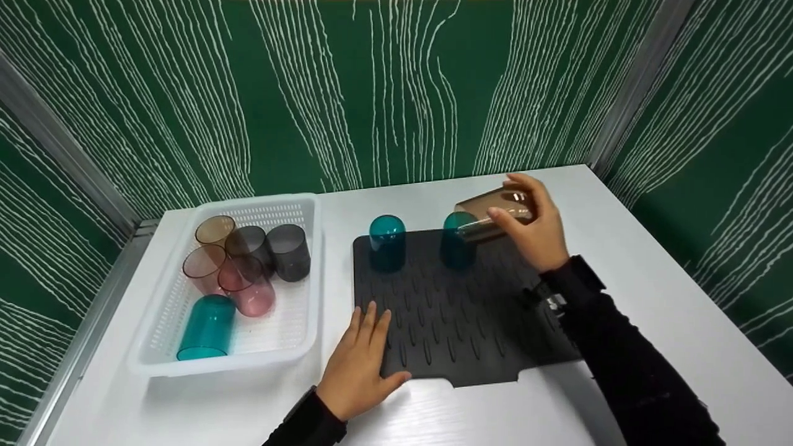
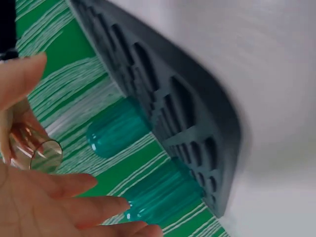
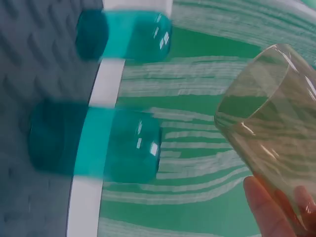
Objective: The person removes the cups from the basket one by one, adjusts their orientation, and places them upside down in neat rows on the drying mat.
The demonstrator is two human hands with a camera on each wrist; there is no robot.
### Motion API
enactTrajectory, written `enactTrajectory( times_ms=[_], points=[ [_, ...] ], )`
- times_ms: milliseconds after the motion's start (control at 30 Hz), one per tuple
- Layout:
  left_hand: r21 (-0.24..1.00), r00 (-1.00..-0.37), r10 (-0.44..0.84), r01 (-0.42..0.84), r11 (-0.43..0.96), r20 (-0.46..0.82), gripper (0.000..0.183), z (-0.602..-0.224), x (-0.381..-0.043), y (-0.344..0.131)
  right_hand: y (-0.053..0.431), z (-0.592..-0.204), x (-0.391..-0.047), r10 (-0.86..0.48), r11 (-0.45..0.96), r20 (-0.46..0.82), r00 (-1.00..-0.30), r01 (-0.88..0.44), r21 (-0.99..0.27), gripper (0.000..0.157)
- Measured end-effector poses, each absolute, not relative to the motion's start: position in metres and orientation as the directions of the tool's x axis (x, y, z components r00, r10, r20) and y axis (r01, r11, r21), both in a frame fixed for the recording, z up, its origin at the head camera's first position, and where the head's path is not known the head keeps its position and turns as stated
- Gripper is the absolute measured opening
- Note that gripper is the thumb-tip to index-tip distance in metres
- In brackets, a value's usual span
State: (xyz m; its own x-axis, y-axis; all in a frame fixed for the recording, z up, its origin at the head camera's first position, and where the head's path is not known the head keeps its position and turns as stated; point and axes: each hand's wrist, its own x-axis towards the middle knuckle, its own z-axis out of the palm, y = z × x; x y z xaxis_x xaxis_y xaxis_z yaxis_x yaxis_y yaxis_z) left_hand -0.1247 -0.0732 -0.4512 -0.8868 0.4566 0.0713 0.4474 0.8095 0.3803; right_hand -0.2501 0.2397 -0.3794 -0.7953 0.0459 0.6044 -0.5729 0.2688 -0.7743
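My right hand (image 1: 540, 229) grips a clear brown tumbler (image 1: 486, 207) round its side near the base. The tumbler lies tilted almost sideways in the air, its open rim facing left, and overlaps a teal tumbler in the head view. That teal tumbler (image 1: 455, 257) and a second one (image 1: 388, 248) stand upside down along the back of a black ridged drying mat (image 1: 433, 322). At the mat's front left edge is my left hand (image 1: 359, 371), fingers straight and spread, holding nothing. In the right wrist view the brown tumbler (image 3: 281, 123) is apart from both teal ones.
A white perforated basket (image 1: 315, 279) stands left of the mat. Inside are a teal tumbler (image 1: 207, 325) on its side, two pink tumblers (image 1: 255, 300), two grey tumblers (image 1: 290, 254) and a brown one (image 1: 215, 229). Green walls with white lines rise behind the white table (image 1: 396, 421).
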Motion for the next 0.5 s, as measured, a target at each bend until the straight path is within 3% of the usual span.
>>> enactTrajectory(
  times_ms=[333,500],
  points=[
    [0.303,-0.861,0.490,0.435,0.848,-0.136,0.107,-0.462,-0.127,-0.078,0.284,-0.385,-0.274,0.118,0.575,0.562,-0.819,-0.405,-0.711,0.055],
    [0.247,-0.843,0.507,0.460,0.853,-0.180,0.112,-0.467,-0.127,-0.078,0.295,-0.396,-0.282,0.071,0.646,0.517,-0.853,-0.355,-0.676,0.057]
  ],
)
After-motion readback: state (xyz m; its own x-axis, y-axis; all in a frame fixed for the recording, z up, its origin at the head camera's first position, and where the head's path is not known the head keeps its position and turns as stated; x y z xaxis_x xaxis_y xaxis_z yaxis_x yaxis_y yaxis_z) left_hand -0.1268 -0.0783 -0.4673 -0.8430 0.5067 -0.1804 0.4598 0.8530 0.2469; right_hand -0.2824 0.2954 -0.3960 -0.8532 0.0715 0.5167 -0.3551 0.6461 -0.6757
